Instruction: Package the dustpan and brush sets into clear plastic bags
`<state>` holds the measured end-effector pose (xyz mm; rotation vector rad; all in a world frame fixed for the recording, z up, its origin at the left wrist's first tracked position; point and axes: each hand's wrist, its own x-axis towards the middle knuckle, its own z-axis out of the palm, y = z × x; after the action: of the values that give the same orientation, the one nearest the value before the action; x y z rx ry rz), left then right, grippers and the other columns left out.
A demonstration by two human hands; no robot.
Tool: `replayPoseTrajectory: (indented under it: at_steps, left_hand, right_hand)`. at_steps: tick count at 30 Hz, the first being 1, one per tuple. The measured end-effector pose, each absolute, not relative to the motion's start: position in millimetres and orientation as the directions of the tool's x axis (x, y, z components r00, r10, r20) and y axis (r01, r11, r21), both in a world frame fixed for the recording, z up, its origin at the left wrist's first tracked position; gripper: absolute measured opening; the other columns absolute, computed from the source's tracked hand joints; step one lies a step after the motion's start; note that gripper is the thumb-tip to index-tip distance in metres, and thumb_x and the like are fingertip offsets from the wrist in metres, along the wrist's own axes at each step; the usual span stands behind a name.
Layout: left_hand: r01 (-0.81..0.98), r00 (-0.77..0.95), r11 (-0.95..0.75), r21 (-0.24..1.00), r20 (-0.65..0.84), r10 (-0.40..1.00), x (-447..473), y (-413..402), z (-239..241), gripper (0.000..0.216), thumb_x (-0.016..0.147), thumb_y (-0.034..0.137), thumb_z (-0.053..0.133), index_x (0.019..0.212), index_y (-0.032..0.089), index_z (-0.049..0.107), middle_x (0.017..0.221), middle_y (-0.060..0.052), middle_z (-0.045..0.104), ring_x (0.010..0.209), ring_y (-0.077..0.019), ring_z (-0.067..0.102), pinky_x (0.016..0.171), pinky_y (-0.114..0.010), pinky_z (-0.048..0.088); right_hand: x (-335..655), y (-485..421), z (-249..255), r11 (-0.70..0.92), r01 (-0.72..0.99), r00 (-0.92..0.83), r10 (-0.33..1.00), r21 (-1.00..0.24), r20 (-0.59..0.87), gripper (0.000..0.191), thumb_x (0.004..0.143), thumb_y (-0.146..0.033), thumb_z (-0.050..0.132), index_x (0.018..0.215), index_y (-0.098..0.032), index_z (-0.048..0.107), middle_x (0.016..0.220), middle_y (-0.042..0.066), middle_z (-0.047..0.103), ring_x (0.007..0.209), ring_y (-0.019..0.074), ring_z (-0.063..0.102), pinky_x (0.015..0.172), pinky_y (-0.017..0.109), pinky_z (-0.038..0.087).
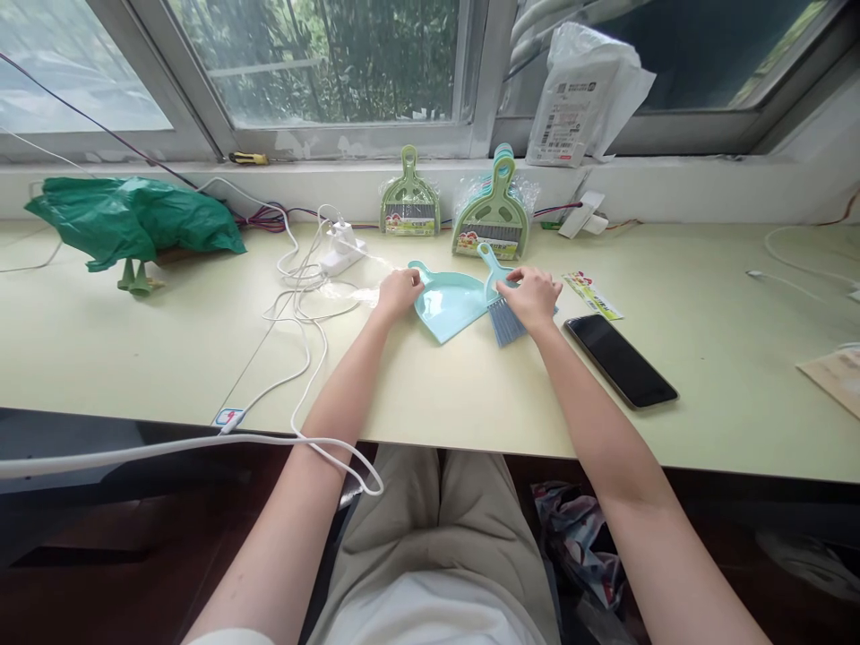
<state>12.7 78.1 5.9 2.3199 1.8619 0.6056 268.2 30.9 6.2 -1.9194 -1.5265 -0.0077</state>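
Arms forward (fingers curled)

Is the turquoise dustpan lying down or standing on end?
Lying down: the turquoise dustpan is low on the table, inside facing up, left hand at its edge.

Dustpan: smooth plast. w/ gloss

There's a plain white top all rumpled down at 6 o'clock, plus a bit of white left sleeve poking in around 7. Just above the top it's khaki-beige trousers, kinda wrinkled across the lap. Left forearm between 7 and 8 and right forearm towards 4 are both bare, same for the left hand and right hand.
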Motion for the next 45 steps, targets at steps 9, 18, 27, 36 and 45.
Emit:
replayPoseTrajectory:
  at_steps: [9,18,27,36,45]
  left_hand:
    - [0.789,0.468,-0.524,0.322,0.238,0.851,52.2,55.6,7.7,0.024,0.088,0.034,0.046,0.075,0.019,0.058,0.078,-0.006,0.066,0.073,-0.0185,0.057,0.064,-0.029,0.035]
    - [0.488,0.586,-0.581,0.651,0.250,0.771,51.0,63.0,-0.4,0.029,0.087,0.028,0.039,0.065,0.017,0.056,0.068,-0.002,0.060,0.068,-0.0133,0.053,0.069,-0.026,0.042]
    - [0.474,0.630,-0.590,0.653,0.217,0.746,64.7,50.4,4.5,0.029,0.086,0.025,0.042,0.069,0.015,0.063,0.067,-0.003,0.065,0.063,-0.0128,0.058,0.065,-0.025,0.044]
    - [0.571,0.790,-0.789,-0.226,0.414,0.453,61.4,40.7,7.4,0.031,0.095,0.023,0.037,0.112,0.015,0.062,0.120,-0.015,0.061,0.112,-0.0259,0.055,0.092,-0.038,0.040]
    - [0.540,0.824,-0.809,-0.230,0.339,0.454,46.9,56.1,2.6,0.037,0.093,0.010,0.037,0.123,0.017,0.058,0.121,-0.013,0.061,0.114,-0.0213,0.054,0.099,-0.036,0.041]
  right_hand:
    - [250.9,25.6,-2.4,0.061,0.937,0.103,0.892,-0.345,0.440,0.018,0.079,-0.035,0.058,0.084,-0.019,0.064,0.103,0.012,0.068,0.103,0.0314,0.051,0.087,0.045,0.030]
    - [248.1,22.3,-0.6,0.132,0.957,-0.019,0.918,-0.259,0.397,0.020,0.082,-0.035,0.057,0.090,-0.020,0.066,0.107,0.012,0.068,0.104,0.0309,0.053,0.086,0.043,0.031]
    - [253.6,21.7,3.1,0.224,0.942,-0.134,0.933,-0.250,0.333,0.018,0.087,-0.035,0.056,0.091,-0.021,0.066,0.108,0.009,0.070,0.106,0.0295,0.055,0.089,0.043,0.031]
    - [258.0,25.2,0.9,0.237,0.926,-0.140,0.939,-0.293,0.315,0.017,0.090,-0.034,0.056,0.095,-0.023,0.068,0.112,0.008,0.068,0.105,0.0278,0.056,0.086,0.041,0.033]
    - [259.0,28.3,-2.7,0.257,0.901,-0.140,0.936,-0.351,0.324,0.018,0.089,-0.034,0.057,0.095,-0.023,0.069,0.110,0.008,0.068,0.098,0.0260,0.054,0.084,0.039,0.033]
